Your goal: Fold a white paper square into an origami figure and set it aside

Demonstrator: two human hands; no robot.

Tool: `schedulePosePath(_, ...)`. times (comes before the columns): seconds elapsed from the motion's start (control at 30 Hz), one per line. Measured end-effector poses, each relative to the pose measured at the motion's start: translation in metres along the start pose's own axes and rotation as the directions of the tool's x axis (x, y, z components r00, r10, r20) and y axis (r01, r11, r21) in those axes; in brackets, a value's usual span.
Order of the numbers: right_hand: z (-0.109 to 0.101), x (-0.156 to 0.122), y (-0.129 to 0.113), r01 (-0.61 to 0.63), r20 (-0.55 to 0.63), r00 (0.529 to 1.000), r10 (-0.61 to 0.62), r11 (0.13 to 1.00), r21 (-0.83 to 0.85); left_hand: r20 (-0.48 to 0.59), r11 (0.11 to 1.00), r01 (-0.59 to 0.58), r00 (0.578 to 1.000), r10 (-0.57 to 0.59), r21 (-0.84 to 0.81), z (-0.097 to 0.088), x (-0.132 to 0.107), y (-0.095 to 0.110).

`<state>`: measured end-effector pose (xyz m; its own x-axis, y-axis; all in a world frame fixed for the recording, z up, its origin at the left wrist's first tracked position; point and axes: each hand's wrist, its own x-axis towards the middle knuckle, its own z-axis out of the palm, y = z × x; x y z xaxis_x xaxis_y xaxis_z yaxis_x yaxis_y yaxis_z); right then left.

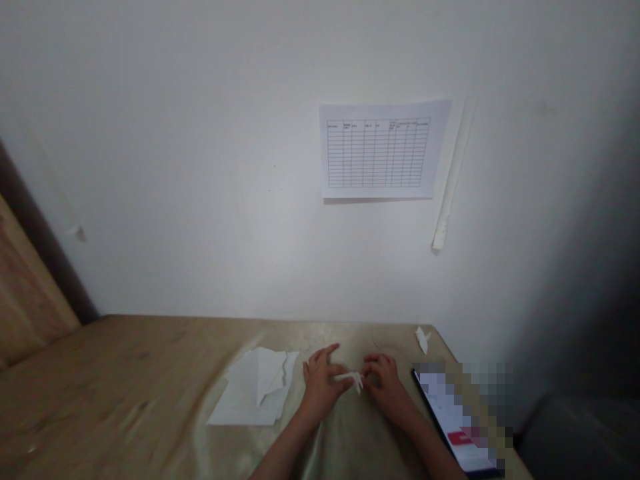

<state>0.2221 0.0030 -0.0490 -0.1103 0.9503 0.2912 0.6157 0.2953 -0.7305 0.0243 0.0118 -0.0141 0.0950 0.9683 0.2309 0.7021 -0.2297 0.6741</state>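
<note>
Between my two hands is a small piece of folded white paper (357,380), held just above the table. My left hand (320,381) pinches its left end between thumb and forefinger, the other fingers raised and spread. On the other side, my right hand (384,380) has its thumb and fingertips closed at the paper's right end. A stack of white paper sheets (240,410) lies left of my left hand, with a creased, torn-edged piece (269,373) on top. Another small folded white paper (423,340) rests near the table's far right corner.
A tablet (450,427) with a lit screen lies along the right edge, partly pixelated. The tabletop (140,387) is brown and wrinkled. Behind it rises a white wall (200,167) with a printed table sheet (380,150) and a peeling strip (450,183). A wooden panel (30,287) stands left.
</note>
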Motion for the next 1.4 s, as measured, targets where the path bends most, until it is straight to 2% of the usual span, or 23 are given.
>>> schedulePosePath(0.13,0.001,0.001,0.000,-0.016,0.018,1.000,0.016,1.000,-0.011,0.018,1.000,0.002,1.000,-0.002,0.031,0.003,0.001,-0.003)
schedulePosePath(0.3,-0.001,0.000,-0.003,-0.029,0.035,0.999,0.029,1.000,0.005,-0.012,0.999,-0.007,1.000,0.008,0.053,0.005,0.001,-0.004)
schedulePosePath(0.5,0.001,0.000,-0.003,-0.023,0.035,0.999,0.022,1.000,0.018,0.034,0.999,0.001,0.999,-0.002,0.039,0.001,-0.001,0.002)
schedulePosePath(0.83,0.000,0.002,-0.002,-0.054,0.059,0.997,0.051,0.998,0.040,-0.003,0.999,0.030,1.000,-0.030,0.015,0.000,0.000,0.001)
schedulePosePath(1.13,-0.002,0.004,-0.006,-0.051,0.027,0.998,0.049,0.996,0.072,-0.008,0.999,0.046,0.999,-0.046,0.015,-0.005,0.003,0.005)
schedulePosePath(1.4,-0.005,0.002,-0.007,-0.053,0.037,0.998,0.052,0.998,0.030,0.023,0.997,0.051,0.998,-0.053,0.066,-0.007,0.000,0.008)
